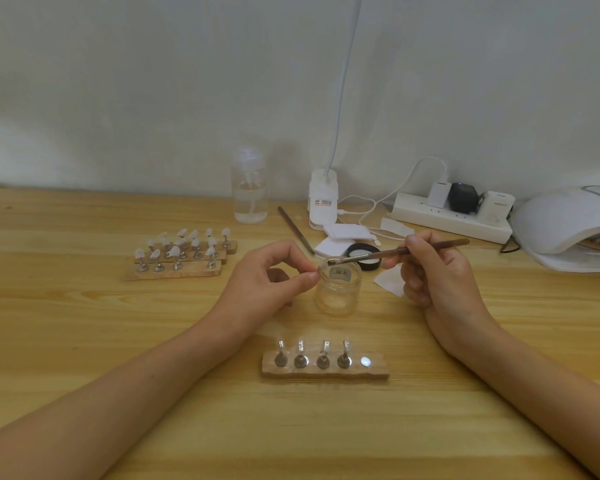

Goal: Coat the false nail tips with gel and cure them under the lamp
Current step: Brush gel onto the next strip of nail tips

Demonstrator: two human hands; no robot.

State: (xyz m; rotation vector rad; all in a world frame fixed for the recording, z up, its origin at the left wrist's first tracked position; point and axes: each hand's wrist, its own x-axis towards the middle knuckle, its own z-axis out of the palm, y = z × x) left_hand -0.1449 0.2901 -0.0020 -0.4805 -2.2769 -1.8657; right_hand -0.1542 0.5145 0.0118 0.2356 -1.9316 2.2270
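Note:
My left hand pinches a small clear nail tip between thumb and forefinger, just above the rim of an open clear gel jar. A thin brown brush is gripped in my right hand, with its bristle end touching the tip over the jar. In front of me a wooden holder strip carries several metal stands with clear tips and one bare magnet at its right end. The white curing lamp sits at the far right.
Three wooden strips with several white-tipped stands lie at the left. At the back stand a clear pump bottle, a white desk-lamp base, a power strip, the jar's black lid, white pads and a second brush.

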